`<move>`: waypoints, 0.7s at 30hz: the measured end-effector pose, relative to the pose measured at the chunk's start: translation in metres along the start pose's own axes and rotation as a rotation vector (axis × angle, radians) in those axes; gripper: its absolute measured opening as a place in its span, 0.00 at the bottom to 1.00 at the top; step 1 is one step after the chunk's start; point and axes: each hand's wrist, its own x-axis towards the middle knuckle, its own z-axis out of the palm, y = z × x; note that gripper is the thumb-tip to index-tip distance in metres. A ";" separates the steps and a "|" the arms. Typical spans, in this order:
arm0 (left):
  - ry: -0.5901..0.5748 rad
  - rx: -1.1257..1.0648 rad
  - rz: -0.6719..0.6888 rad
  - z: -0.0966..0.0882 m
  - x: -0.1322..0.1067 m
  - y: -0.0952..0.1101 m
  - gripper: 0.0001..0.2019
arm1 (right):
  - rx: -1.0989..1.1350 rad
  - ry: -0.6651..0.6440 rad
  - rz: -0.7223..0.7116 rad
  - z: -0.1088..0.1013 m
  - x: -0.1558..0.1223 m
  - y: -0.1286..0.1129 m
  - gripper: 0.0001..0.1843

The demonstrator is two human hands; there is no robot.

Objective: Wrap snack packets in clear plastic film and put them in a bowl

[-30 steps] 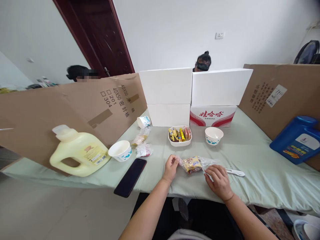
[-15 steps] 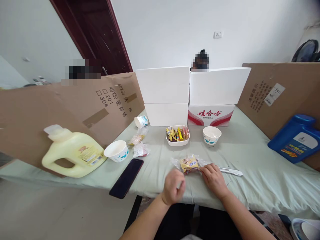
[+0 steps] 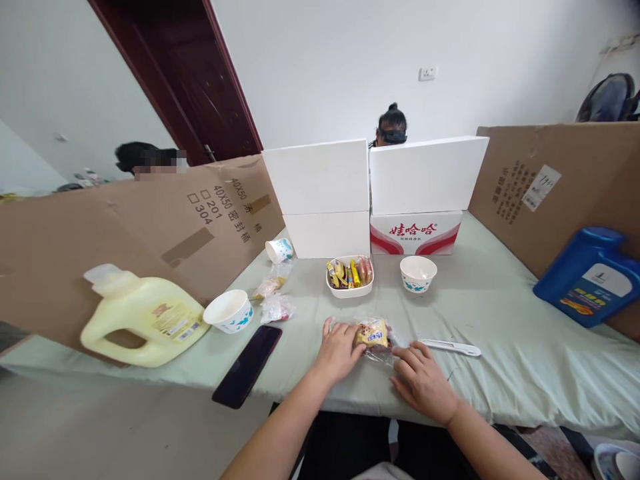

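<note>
A clear plastic bag of wrapped snacks [image 3: 373, 335] lies on the pale green table cover near the front edge. My left hand [image 3: 338, 351] rests on the bag's left end, fingers stretched flat over it. My right hand [image 3: 421, 380] lies just right of the bag, fingers spread and pressing on its lower right corner. A white bowl of wrapped sweets [image 3: 349, 276] stands behind the bag. A white utility knife [image 3: 450, 347] lies to the right of my right hand.
Also on the table are a black phone [image 3: 247, 365], a yellow detergent jug [image 3: 141, 318], three paper cups [image 3: 229, 311] [image 3: 418, 273] [image 3: 279, 251], two small snack bags [image 3: 275, 309] and a blue jug [image 3: 589, 278]. White boxes [image 3: 375, 193] and cardboard screens [image 3: 150, 233] wall it in. People sit behind them.
My left hand, which had pulled back toward the table edge, has gone forward again and now lies on the bag's left end. My right hand slid slightly down and toward me.
</note>
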 end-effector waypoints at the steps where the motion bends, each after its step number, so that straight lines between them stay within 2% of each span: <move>1: 0.016 0.030 0.019 -0.003 -0.006 0.003 0.10 | -0.008 -0.006 0.026 -0.001 -0.004 -0.003 0.07; 3: 0.049 0.092 0.080 -0.008 -0.021 0.011 0.07 | -0.007 -0.033 0.062 -0.005 -0.011 -0.010 0.10; 6: 0.038 0.149 0.206 -0.014 -0.051 0.022 0.13 | 0.041 -0.069 0.069 -0.017 -0.017 -0.020 0.11; 7: -0.007 0.138 0.254 -0.015 -0.061 0.026 0.13 | 0.056 -0.062 0.068 -0.022 -0.017 -0.022 0.11; 9: -0.182 0.047 0.367 -0.018 -0.078 0.033 0.08 | 0.077 -0.017 0.064 -0.031 -0.011 -0.021 0.10; 10: -0.281 -0.023 0.418 -0.019 -0.083 0.035 0.04 | 0.085 0.010 0.061 -0.034 -0.005 -0.019 0.10; 12: -0.416 -0.167 0.461 -0.021 -0.085 0.039 0.05 | 0.099 0.023 0.044 -0.036 0.011 -0.012 0.12; 14: -0.374 -0.241 0.375 -0.021 -0.072 0.039 0.06 | 0.077 -0.067 0.038 -0.033 0.031 -0.002 0.14; 17: -0.146 -0.202 0.113 -0.016 -0.036 0.031 0.12 | -0.082 -0.356 0.165 -0.020 0.057 0.017 0.17; 18: -0.104 -0.166 0.032 -0.014 -0.023 0.028 0.14 | -0.136 -0.433 0.222 -0.016 0.063 0.024 0.17; 21: -0.124 -0.080 -0.097 -0.006 0.010 0.019 0.12 | -0.199 -0.523 0.308 -0.007 0.068 0.042 0.12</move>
